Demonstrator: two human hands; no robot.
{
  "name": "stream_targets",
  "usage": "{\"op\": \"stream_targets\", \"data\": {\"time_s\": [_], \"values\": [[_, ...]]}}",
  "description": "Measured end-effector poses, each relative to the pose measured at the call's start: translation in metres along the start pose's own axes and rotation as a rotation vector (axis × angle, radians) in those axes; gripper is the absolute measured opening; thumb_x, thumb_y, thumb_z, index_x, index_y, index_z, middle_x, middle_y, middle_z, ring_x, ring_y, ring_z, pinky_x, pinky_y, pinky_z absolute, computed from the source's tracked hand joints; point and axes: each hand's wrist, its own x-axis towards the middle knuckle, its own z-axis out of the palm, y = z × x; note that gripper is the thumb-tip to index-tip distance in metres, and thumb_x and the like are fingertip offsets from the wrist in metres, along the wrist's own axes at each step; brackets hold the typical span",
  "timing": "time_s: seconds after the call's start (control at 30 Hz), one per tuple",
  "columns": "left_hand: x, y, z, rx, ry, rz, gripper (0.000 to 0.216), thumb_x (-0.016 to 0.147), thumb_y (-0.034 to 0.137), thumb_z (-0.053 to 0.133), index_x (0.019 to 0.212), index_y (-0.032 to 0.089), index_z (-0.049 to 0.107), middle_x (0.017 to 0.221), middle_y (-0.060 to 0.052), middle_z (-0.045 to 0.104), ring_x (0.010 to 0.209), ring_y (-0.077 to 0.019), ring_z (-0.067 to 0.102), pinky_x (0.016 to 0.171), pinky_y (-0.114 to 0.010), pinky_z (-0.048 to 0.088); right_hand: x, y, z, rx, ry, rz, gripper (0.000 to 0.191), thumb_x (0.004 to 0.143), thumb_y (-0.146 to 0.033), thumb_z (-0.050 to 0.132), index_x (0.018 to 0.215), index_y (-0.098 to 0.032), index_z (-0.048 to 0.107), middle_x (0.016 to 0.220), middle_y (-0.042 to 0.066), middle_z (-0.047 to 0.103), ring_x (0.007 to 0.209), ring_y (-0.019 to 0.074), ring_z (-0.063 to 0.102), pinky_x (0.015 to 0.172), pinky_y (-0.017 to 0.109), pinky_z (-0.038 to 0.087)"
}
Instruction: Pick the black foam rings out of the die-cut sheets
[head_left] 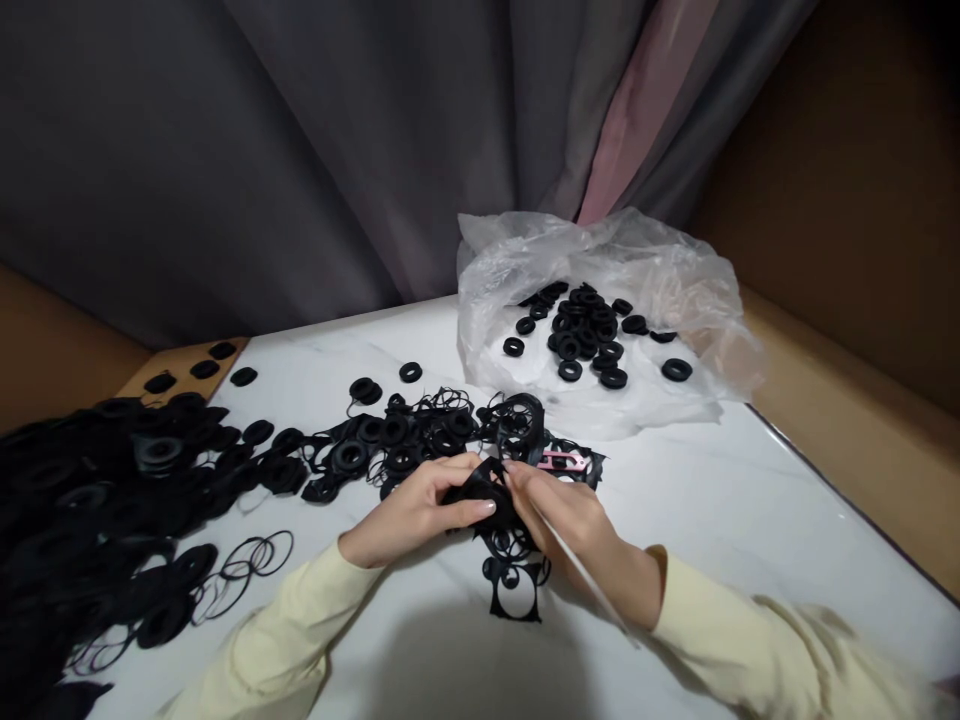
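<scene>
Rubber piece (487, 487) gripped between left hand (424, 510) and right hand (577, 520), on the near side of the clear plastic bag (491, 262).
On my feed, the left hand is clamped on the piece, thumb laid over it, I judge to steady it, while the right fingertips pinch its far edge. Black rubber rings (589, 320) lie together on the bag, whose spread film seems to keep them apart from the heap of black rubber parts (45, 480) left of it. Before the bag, just beyond the right hand, I see a pink tool (580, 463), presumably left there for easy reach.
</scene>
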Motion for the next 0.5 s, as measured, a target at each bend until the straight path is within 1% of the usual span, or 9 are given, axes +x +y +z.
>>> {"op": "stream_targets", "data": {"time_s": [0.07,0.17,0.3,0.4,0.5], "values": [[0.0001,-0.0017,-0.0005,0.009,-0.007,0.007,0.022,0.082,0.032,0.058,0.068,0.017,0.066,0.081,-0.004,0.054,0.082,-0.0184,0.051,0.078,-0.03,0.043,0.0032,-0.0026,-0.0016,0.045,-0.029,0.06,0.019,0.091,-0.008,0.041,0.099,-0.015,0.056,0.095,0.011,0.068,0.086,0.0189,0.068,0.076,0.03,0.058],[0.0,-0.0029,-0.0018,0.008,-0.03,0.015,0.018,0.081,0.031,0.059,0.073,0.018,0.069,0.084,-0.004,0.055,0.083,-0.0188,0.052,0.079,-0.031,0.043,0.0052,-0.004,-0.0021,0.082,-0.023,0.111,0.016,0.092,-0.012,0.041,0.091,-0.017,0.056,0.082,0.006,0.067,0.074,0.0169,0.067,0.068,0.026,0.057],[-0.0007,0.0002,-0.0032,-0.005,-0.054,0.014,0.013,0.081,0.027,0.06,0.076,0.019,0.069,0.085,-0.004,0.056,0.083,-0.0187,0.052,0.077,-0.03,0.042,0.0044,-0.0033,-0.0014,0.121,-0.029,0.138,0.016,0.093,-0.015,0.041,0.088,-0.018,0.056,0.079,0.005,0.065,0.068,0.0158,0.066,0.064,0.025,0.055],[-0.001,0.0039,-0.0021,0.019,-0.002,-0.015,0.015,0.083,0.025,0.055,0.077,0.019,0.068,0.085,-0.003,0.055,0.082,-0.0179,0.052,0.075,-0.029,0.042,0.0034,-0.0018,-0.0007,0.157,-0.004,0.112,0.014,0.091,-0.013,0.044,0.087,-0.018,0.057,0.08,0.005,0.065,0.07,0.0155,0.066,0.067,0.026,0.055],[-0.0011,0.0037,0.0011,0.118,0.104,-0.014,0.016,0.085,0.026,0.051,0.084,0.019,0.066,0.09,-0.005,0.057,0.087,-0.0194,0.054,0.078,-0.03,0.042,0.0027,-0.0003,0.0004,0.184,0.036,0.078,0.014,0.09,-0.01,0.046,0.087,-0.018,0.057,0.084,0.005,0.066,0.078,0.0164,0.066,0.074,0.027,0.056]]}}
